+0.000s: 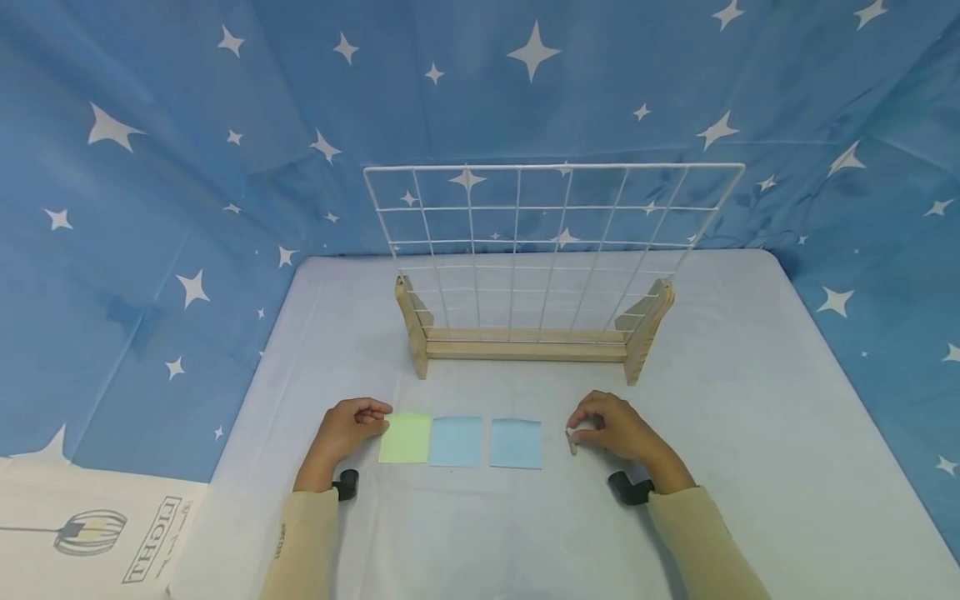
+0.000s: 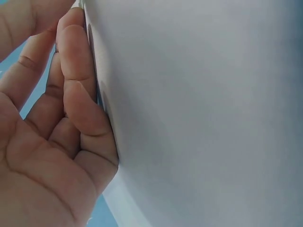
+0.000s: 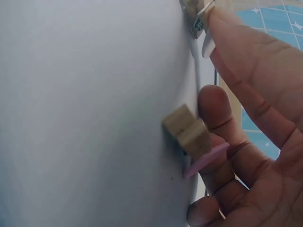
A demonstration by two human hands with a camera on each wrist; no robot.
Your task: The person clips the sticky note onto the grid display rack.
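In the head view, a green sticky note (image 1: 406, 438) lies at the left of a row, beside a middle blue sticky note (image 1: 455, 442) and a right blue sticky note (image 1: 515, 443). My left hand (image 1: 349, 429) pinches the green note's upper left corner between thumb and index finger; its other fingers curl against the white surface in the left wrist view. To the right of the row, my right hand (image 1: 611, 425) pinches a small wooden clothespin (image 3: 193, 19) with a metal spring and a white piece. Below it, a second clothespin (image 3: 187, 130) with a pink piece lies by the curled fingers.
Behind the notes stands a white wire grid (image 1: 517, 207), upright in a wooden stand (image 1: 525, 351) with two side supports. The white tabletop (image 1: 480, 533) is bordered by blue star-printed cloth (image 1: 187, 208). A printed cream cloth (image 1: 90, 533) is at the lower left.
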